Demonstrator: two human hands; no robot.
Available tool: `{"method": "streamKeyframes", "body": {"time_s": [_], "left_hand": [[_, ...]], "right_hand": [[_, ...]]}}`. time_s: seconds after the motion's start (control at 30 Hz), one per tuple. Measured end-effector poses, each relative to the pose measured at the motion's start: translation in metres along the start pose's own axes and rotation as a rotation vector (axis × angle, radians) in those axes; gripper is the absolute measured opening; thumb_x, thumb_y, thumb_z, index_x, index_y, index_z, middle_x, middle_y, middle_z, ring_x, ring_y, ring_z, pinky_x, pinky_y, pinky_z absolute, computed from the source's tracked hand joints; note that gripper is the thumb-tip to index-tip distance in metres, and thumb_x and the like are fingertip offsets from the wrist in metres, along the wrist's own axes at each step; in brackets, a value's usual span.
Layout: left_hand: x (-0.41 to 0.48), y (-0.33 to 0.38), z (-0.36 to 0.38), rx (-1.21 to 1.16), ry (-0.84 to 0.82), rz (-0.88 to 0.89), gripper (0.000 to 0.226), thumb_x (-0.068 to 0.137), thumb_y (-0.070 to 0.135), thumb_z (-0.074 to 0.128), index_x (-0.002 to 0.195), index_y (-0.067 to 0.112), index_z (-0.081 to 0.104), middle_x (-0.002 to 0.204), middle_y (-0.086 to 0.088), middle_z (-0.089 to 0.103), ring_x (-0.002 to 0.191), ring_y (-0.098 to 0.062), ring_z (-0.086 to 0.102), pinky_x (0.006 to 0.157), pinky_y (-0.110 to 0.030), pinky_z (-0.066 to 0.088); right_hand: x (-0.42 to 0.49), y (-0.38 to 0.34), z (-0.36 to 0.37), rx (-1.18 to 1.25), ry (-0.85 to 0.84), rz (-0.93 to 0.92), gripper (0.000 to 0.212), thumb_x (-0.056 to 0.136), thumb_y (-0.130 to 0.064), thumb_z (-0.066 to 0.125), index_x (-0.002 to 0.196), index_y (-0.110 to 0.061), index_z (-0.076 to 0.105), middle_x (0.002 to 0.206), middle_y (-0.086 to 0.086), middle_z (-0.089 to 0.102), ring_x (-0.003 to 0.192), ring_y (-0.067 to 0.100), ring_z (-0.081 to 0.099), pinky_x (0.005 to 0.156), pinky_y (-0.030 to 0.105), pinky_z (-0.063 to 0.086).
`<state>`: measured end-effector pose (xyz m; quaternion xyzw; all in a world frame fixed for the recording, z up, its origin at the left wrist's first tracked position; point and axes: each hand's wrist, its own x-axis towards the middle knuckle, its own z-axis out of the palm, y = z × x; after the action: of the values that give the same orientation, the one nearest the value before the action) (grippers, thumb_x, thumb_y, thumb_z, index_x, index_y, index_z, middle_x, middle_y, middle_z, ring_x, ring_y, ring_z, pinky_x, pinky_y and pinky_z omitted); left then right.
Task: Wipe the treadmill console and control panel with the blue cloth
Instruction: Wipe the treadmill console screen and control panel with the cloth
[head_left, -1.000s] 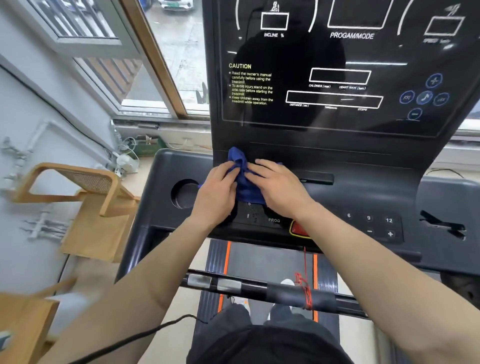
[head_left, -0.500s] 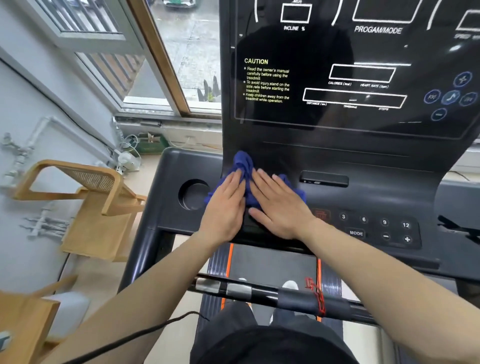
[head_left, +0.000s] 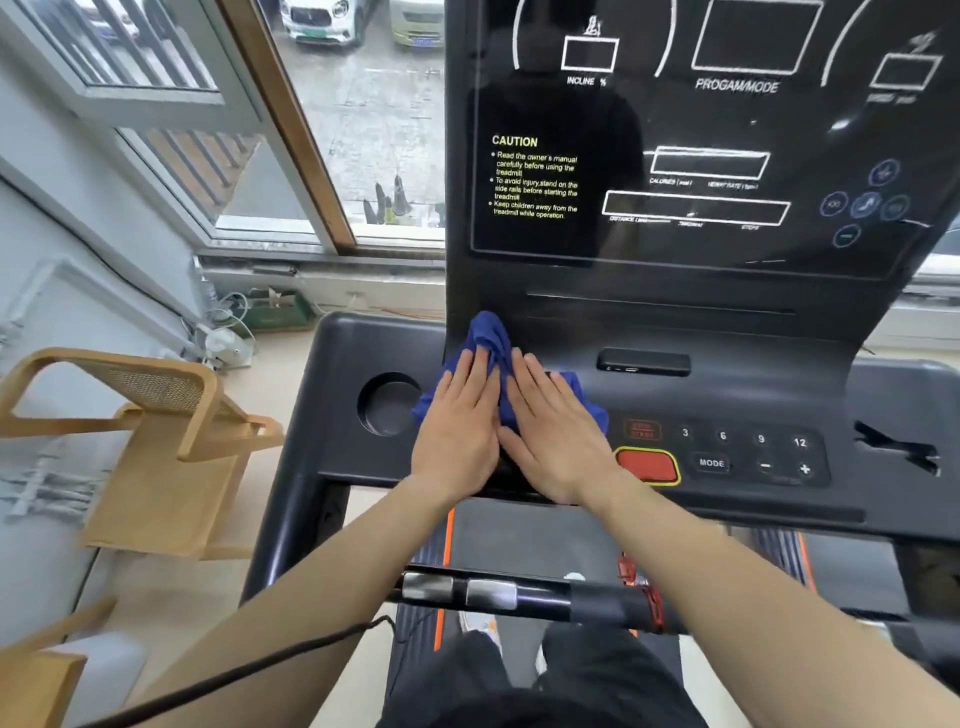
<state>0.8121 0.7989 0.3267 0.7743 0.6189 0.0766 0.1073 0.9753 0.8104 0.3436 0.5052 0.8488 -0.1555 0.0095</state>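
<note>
The blue cloth (head_left: 488, 338) lies bunched on the left part of the treadmill's control panel (head_left: 737, 400), just below the upright black console (head_left: 675, 156). My left hand (head_left: 457, 421) and my right hand (head_left: 556, 431) lie flat side by side on the cloth, fingers straight, pressing it onto the panel. Most of the cloth is hidden under the palms; a fold sticks up past the fingertips. To the right of my right hand are a red button (head_left: 647, 465) and the number, MODE and plus/minus keys (head_left: 753, 452).
A round cup holder (head_left: 387, 410) sits left of the hands. A black handlebar (head_left: 519, 595) crosses below the wrists. A wooden chair (head_left: 156, 441) stands on the left by the window (head_left: 332, 130). A dark cable (head_left: 291, 654) runs over my left forearm.
My hands went from gripping the bunched cloth to lying flat on it. The red button right of my right hand has come back into view.
</note>
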Motion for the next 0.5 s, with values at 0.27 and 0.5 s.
{"method": "streamKeyframes", "body": {"time_s": [0.27,0.5], "left_hand": [[-0.077,-0.004,0.017,-0.003,0.03,0.121,0.052,0.097,0.018,0.037,0.144,-0.004,0.045,0.153,-0.019,0.04,0.144,-0.032,0.037,0.118,-0.044,0.025],[-0.023,0.047,0.019,0.089,-0.053,-0.003,0.062,0.097,0.027,0.017,0.15,-0.001,0.034,0.159,-0.021,0.028,0.149,-0.035,0.023,0.121,-0.048,0.023]], "right_hand": [[-0.052,-0.023,0.025,-0.086,-0.028,-0.12,0.08,0.1,-0.059,0.018,0.156,-0.002,0.025,0.165,0.015,0.018,0.154,0.027,0.015,0.126,0.043,0.013],[-0.04,0.033,-0.002,-0.118,-0.034,-0.089,0.076,0.102,-0.058,0.012,0.16,-0.012,0.0,0.167,0.005,-0.012,0.154,0.016,-0.011,0.125,0.035,-0.005]]}}
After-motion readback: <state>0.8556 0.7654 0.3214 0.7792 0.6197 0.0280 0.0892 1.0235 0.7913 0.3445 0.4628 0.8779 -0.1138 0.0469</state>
